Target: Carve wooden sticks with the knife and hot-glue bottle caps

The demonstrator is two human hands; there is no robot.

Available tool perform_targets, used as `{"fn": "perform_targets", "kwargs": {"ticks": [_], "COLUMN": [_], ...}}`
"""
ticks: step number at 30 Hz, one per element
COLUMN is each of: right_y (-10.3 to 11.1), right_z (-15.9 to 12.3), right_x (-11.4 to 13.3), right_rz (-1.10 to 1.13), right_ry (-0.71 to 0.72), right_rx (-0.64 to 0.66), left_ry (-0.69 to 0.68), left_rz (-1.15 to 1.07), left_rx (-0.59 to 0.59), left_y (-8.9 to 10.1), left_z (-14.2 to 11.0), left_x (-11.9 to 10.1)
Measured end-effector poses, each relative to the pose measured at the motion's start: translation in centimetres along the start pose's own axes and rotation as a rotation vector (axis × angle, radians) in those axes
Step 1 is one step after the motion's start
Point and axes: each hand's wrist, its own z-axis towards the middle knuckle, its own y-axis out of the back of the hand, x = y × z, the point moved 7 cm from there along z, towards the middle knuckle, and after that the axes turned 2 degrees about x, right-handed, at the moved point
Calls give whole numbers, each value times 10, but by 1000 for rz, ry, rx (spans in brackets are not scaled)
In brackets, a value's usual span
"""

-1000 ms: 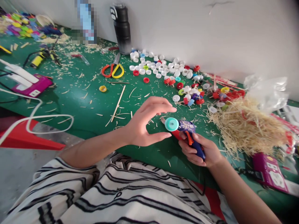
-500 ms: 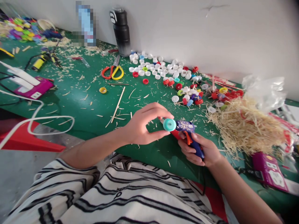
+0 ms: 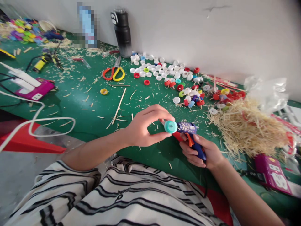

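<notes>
Between its thumb and fingers, my left hand [image 3: 148, 125] pinches a teal bottle cap [image 3: 171, 126] by the rim. My right hand [image 3: 202, 150] is wrapped round the handle of a dark blue glue gun [image 3: 199, 149], with fingers by its orange trigger [image 3: 190, 140]. Pale shavings lie on top of the gun's barrel. The barrel points left at the cap; its nozzle is hidden behind the cap, so I cannot tell whether they touch. Something red shows under the barrel.
White and coloured bottle caps [image 3: 162, 70] spread along the wall. Scissors [image 3: 114, 72] and a black bottle [image 3: 122, 33] stand out beyond my left hand. To the right is a heap of thin wood strips [image 3: 251, 128], near a purple power strip [image 3: 272, 174]. Another purple power strip [image 3: 39, 89] sits left.
Almost nothing differs. Both hands keep the cap and the glue gun in the same place, and the whole view has shifted very slightly.
</notes>
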Motion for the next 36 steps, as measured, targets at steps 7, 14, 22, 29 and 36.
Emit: {"fn": "perform_targets", "kwargs": {"ticks": [7, 14, 22, 29, 36], "right_y": [2, 3, 3, 3, 6], "right_z": [1, 0, 0, 0, -1], "right_x": [0, -1, 0, 0, -2], "right_rz": [-42, -41, -39, -47, -56], "right_ry": [-15, -23, -19, -25, -33], "right_rx": [-50, -62, -42, -67, -89], "left_ry": [-39, -29, -23, -8, -13], "left_rz": [5, 8, -7, -11, -2], "left_rx": [-19, -11, -5, 6, 2], "left_y": [1, 1, 1, 0, 0], "left_z": [0, 0, 0, -1, -1], "left_x": [-2, -2, -2, 0, 0]}}
